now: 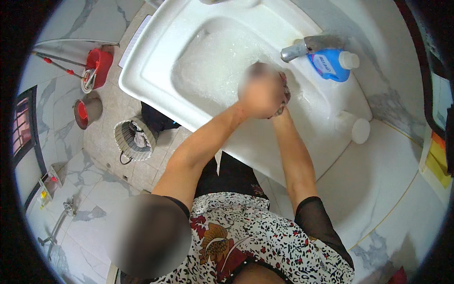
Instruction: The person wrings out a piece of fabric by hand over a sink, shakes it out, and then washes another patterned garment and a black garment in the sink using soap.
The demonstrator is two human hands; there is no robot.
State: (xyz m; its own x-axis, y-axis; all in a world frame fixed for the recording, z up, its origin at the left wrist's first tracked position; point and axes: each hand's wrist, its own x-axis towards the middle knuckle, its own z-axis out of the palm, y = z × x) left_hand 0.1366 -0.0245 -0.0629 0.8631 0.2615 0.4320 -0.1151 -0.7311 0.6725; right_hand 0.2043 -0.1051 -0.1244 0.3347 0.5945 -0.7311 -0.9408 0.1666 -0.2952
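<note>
My left hand and my right hand are pressed together over the right part of a white washbasin. A bunched, dark-patterned cloth is gripped between them, its edge showing along their right side. Blur covers most of both hands, and the left one hides much of the right, so the fingers cannot be made out. Cloudy, bubbly water fills the bowl below. A metal faucet is just beyond the hands on the right, beside a blue plastic bottle with a white cap.
A white container lies on the basin's right ledge. Left of the basin, a wicker basket, a metal bucket and a red mop bucket with a mop stand on the tiled floor. Dark fabric is beside the basket.
</note>
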